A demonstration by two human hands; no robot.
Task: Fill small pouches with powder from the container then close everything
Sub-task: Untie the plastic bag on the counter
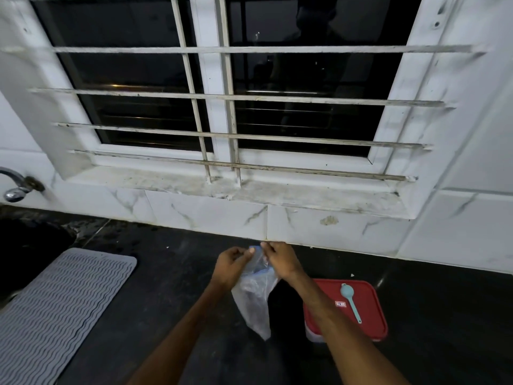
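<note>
A clear plastic bag [254, 304] with a blue strip near its top hangs above the dark counter, and small pouches seem bundled inside it. My left hand [231, 266] pinches the bag's top edge from the left. My right hand [280, 259] pinches the same edge from the right, the fingertips of both hands nearly meeting. To the right, a container with a red lid [369, 326] stands on the counter, lid on. A light blue spoon [350, 300] lies on top of the lid.
A grey ribbed mat [58, 304] lies at the left of the black counter [172, 290]. A tap [16, 187] juts from the wall at far left above a dark sink. A white tiled wall and a barred window rise behind.
</note>
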